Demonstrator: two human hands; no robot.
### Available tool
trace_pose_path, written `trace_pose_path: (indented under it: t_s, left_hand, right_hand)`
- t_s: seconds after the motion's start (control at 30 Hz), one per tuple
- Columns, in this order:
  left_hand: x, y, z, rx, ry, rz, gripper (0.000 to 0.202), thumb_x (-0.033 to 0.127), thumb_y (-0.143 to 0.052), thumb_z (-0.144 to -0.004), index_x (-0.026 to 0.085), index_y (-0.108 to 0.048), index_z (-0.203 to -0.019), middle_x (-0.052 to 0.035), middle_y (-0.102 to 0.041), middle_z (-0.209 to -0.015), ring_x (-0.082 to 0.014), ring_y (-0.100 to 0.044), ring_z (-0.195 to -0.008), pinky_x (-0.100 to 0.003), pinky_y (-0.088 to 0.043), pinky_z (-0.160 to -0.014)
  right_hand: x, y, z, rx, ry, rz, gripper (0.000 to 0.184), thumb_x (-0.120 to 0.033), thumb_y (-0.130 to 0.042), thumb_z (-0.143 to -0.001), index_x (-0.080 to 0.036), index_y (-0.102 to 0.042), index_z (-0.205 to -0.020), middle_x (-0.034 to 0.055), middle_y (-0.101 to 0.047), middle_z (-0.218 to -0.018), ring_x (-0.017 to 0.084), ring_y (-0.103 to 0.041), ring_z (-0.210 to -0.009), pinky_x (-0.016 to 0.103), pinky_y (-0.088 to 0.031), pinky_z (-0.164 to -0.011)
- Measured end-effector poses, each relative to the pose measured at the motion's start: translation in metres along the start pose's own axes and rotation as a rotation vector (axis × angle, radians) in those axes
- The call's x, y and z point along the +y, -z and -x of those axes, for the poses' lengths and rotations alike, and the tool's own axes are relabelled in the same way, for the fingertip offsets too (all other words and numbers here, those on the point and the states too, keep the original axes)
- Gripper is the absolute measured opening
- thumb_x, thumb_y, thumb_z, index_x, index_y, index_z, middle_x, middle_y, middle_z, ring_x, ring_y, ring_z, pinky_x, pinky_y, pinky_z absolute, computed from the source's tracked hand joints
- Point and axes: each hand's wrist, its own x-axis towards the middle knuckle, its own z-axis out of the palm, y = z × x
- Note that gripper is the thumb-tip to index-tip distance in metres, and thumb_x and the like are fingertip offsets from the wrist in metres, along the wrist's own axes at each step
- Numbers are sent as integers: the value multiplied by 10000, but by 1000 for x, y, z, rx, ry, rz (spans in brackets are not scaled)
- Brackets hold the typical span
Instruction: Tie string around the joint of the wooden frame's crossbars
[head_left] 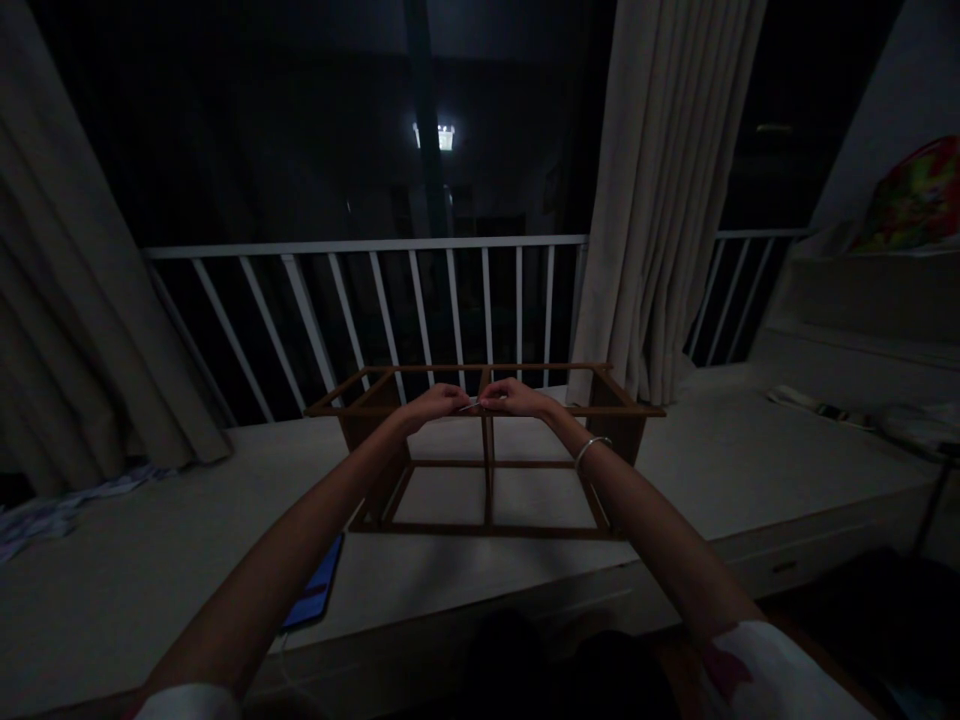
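Note:
A brown wooden frame rack stands on the white platform before me. Both arms reach out over its top middle bar. My left hand and my right hand are closed in pinches, fingertips almost meeting, with a small thin pale object between them. It is too small and dim to name. A silver bangle sits on my right wrist.
A blue tablet or phone lies on the platform near the front edge, left of the rack. White railing and dark window behind. Curtains hang left and right. Cloth lies at far left; clutter at far right.

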Motion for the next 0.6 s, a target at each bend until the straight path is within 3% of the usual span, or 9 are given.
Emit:
trace_pose_path:
  t_s: [0.1, 0.23, 0.5, 0.6]
  left_hand:
    - [-1, 0, 3, 53, 9, 107, 344, 384, -429, -635, 106, -558, -793, -37, -548, -760, -117, -477, -676, -218, -348, -597]
    - [7, 1, 3, -12, 47, 124, 368, 411, -424, -639, 119, -565, -811, -37, -557, -784, -117, -480, -676, -216, -350, -592]
    - [17, -2, -12, -43, 156, 36, 416, 488, -504, -556, 106, -593, -696, 5, -495, -516, -76, -383, -469, -195, -252, -440]
    - [14, -1, -17, -114, 169, 7, 379, 459, -552, -520, 108, -597, -656, 21, -460, -471, -62, -346, -434, -194, -222, -422]
  right_hand:
    - [-1, 1, 0, -3, 1, 0, 368, -390, -498, -640, -78, -573, -820, 37, -556, -728, 102, -468, -649, 204, -356, -579]
    - [1, -1, 0, 5, 18, -8, 355, -379, -502, -644, -83, -572, -825, 34, -558, -738, 100, -471, -658, 204, -357, -593]
    - [2, 1, 0, -21, 51, -49, 330, -362, -500, -655, -89, -563, -829, 31, -560, -755, 106, -481, -690, 210, -363, -623]
    - [1, 2, 0, -41, 18, -74, 316, -350, -503, -657, -88, -558, -825, 38, -563, -761, 110, -484, -689, 218, -367, -621]
